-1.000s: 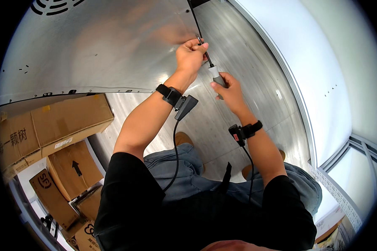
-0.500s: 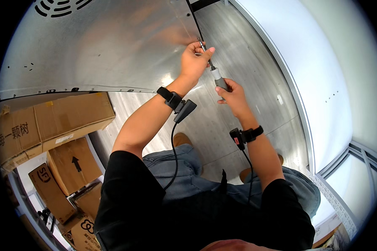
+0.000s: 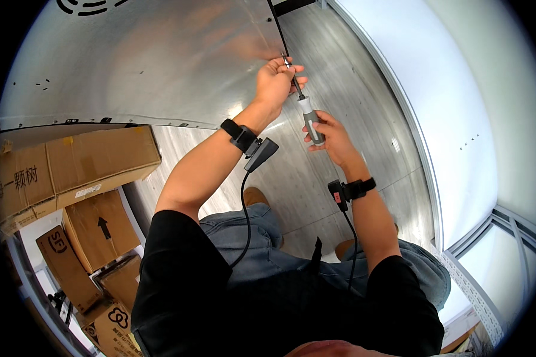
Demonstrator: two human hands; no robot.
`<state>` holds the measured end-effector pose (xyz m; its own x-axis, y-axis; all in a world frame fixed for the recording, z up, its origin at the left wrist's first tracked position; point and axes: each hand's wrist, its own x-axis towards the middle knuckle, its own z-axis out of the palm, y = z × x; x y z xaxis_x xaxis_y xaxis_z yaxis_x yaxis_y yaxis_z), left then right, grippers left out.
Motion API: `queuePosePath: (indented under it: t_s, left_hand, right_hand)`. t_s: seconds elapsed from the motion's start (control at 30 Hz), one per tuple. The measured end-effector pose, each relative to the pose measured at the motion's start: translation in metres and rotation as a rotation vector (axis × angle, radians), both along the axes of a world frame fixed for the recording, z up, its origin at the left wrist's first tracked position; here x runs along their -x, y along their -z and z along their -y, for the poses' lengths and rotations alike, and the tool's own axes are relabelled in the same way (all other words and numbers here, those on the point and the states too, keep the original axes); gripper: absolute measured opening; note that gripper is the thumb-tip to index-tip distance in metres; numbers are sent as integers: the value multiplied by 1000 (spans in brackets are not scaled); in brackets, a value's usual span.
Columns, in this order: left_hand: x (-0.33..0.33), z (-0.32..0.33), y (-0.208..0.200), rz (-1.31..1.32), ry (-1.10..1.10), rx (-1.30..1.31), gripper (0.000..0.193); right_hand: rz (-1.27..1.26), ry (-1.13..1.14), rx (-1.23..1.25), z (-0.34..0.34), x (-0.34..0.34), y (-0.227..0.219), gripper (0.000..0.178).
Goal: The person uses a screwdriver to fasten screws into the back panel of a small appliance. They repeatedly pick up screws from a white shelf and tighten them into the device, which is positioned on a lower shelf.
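Note:
My right hand (image 3: 333, 138) is closed around the grey and white handle of a screwdriver (image 3: 313, 123). Its dark shaft runs up and slightly left toward the edge of a large metal panel (image 3: 178, 65). Near the tip, my left hand (image 3: 274, 83) pinches the front of the shaft between thumb and finger, its other fingers partly spread. The tip lies close to the panel's right edge; whether it sits in a screw is too small to tell. Both wrists wear black straps with small cabled devices.
Cardboard boxes (image 3: 101, 157) are stacked at the left, below the panel. A white wall panel with a metal frame (image 3: 420, 128) curves along the right. Grey wood-look floor (image 3: 357, 89) lies between them. Cables hang from both wrist devices toward my body.
My right fingers have shifted their hold, showing more of the screwdriver's handle. The left thumb has moved in on the shaft. The view has shifted slightly.

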<state>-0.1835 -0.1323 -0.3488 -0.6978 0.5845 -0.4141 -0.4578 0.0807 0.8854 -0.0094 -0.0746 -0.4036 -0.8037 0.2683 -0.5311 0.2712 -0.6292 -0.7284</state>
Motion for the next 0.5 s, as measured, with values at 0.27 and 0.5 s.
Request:
queuePosePath:
  t_s: [0.27, 0.5]
  left_hand:
    - [-4, -2, 8, -148, -8, 108, 24]
    - [-7, -3, 0, -37, -27, 32, 21]
  right_hand:
    - [-22, 2, -341, 11, -1, -8, 42]
    - [-173, -62, 197, -9, -10, 1, 41]
